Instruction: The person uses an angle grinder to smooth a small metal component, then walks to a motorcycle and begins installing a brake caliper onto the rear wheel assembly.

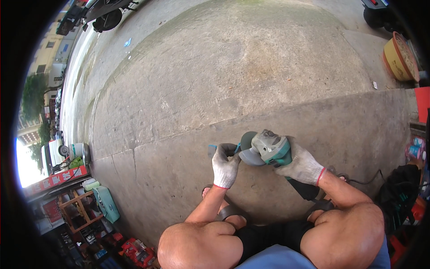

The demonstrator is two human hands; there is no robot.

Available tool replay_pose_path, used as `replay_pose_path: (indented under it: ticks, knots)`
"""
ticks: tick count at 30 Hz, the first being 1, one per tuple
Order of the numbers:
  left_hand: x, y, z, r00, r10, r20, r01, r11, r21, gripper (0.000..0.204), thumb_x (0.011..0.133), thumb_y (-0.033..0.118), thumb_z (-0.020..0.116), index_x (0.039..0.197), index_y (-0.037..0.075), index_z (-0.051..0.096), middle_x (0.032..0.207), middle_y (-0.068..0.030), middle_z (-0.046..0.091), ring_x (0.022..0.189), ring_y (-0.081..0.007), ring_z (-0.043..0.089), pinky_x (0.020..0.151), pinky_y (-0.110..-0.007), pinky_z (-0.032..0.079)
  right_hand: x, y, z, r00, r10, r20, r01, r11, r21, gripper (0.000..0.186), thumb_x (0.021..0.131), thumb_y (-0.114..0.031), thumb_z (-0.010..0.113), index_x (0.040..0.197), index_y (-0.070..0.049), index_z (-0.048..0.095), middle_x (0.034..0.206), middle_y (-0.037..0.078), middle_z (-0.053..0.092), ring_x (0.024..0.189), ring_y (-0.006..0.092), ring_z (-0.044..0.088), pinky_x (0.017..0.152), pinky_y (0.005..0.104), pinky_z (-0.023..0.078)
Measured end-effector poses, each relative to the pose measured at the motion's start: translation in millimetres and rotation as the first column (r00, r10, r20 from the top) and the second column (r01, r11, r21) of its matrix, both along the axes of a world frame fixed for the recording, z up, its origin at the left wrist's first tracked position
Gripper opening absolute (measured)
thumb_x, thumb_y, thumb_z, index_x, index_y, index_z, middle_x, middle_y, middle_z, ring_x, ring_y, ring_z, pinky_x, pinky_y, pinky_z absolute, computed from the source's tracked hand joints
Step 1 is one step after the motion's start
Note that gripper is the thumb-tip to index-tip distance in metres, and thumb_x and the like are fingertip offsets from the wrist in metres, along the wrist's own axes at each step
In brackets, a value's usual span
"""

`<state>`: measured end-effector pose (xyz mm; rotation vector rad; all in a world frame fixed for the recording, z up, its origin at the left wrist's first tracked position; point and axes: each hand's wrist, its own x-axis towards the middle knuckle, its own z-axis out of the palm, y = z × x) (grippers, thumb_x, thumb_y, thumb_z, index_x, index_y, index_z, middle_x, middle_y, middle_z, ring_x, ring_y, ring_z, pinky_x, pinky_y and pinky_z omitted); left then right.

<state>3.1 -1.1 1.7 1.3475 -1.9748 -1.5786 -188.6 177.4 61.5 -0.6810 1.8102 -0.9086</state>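
Note:
My right hand [301, 163], in a white knit glove with dark grey palm and red cuff, is wrapped round a teal and grey angle grinder [272, 148]. The grinder's head points left, with a dark greenish disc [247, 140] and a grey guard [251, 157] at its end. Its dark rear end [302, 189] hangs toward my feet. Close to the disc, my left hand [225, 168], gloved alike, is closed on a small flat grey piece with blue edges [212, 151]. The fingers hide most of that piece. I cannot tell whether it touches the disc.
Concrete ground [179, 112] spreads ahead, crossed by a seam. A dark cord [365, 183] runs off at right near a black cloth or bag [396, 193]. Tools and a teal case [106, 204] crowd the lower left. A large yellow pot [400, 58] stands far right; a motorbike [105, 15], far left.

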Motion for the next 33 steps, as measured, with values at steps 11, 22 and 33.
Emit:
replay_pose_path:
  ticks: [11, 22, 33]
  knots:
    - [1, -2, -2, 0.988, 0.121, -0.095, -0.111, 0.988, 0.105, 0.025, 0.080, 0.005, 0.076, 0.100, -0.003, 0.063, 0.090, -0.0078, 0.068, 0.079, -0.0123, 0.062, 0.075, -0.027, 0.052, 1, 13, -9, 1.000, -0.022, 0.015, 0.023, 1.000, -0.017, 0.080, 0.069, -0.024, 0.080, 0.136, -0.001, 0.041, 0.121, 0.025, 0.061, 0.113, 0.0398, 0.061, 0.095, 0.0419, 0.050]
    - [2, 2, -5, 0.999, 0.046, -0.027, -0.045, 0.998, 0.032, 0.027, 0.077, 0.001, 0.077, 0.100, -0.003, 0.063, 0.090, -0.0082, 0.069, 0.081, -0.0127, 0.063, 0.078, -0.029, 0.052, 1, 1, 1, 1.000, 0.023, 0.007, -0.024, 1.000, 0.015, 0.081, 0.070, -0.025, 0.080, 0.136, -0.001, 0.040, 0.119, 0.026, 0.061, 0.112, 0.0412, 0.061, 0.094, 0.0424, 0.051]
    - [-1, 0, 0, 0.982, 0.135, -0.135, -0.107, 0.975, 0.195, 0.022, 0.086, -0.004, 0.069, 0.106, -0.004, 0.060, 0.097, -0.0081, 0.067, 0.086, -0.0143, 0.065, 0.081, -0.027, 0.055, 4, 16, -18, 0.996, -0.072, 0.059, 0.073, 0.997, -0.028, 0.080, 0.069, -0.023, 0.082, 0.135, 0.000, 0.042, 0.118, 0.023, 0.062, 0.111, 0.0361, 0.062, 0.095, 0.0391, 0.050]
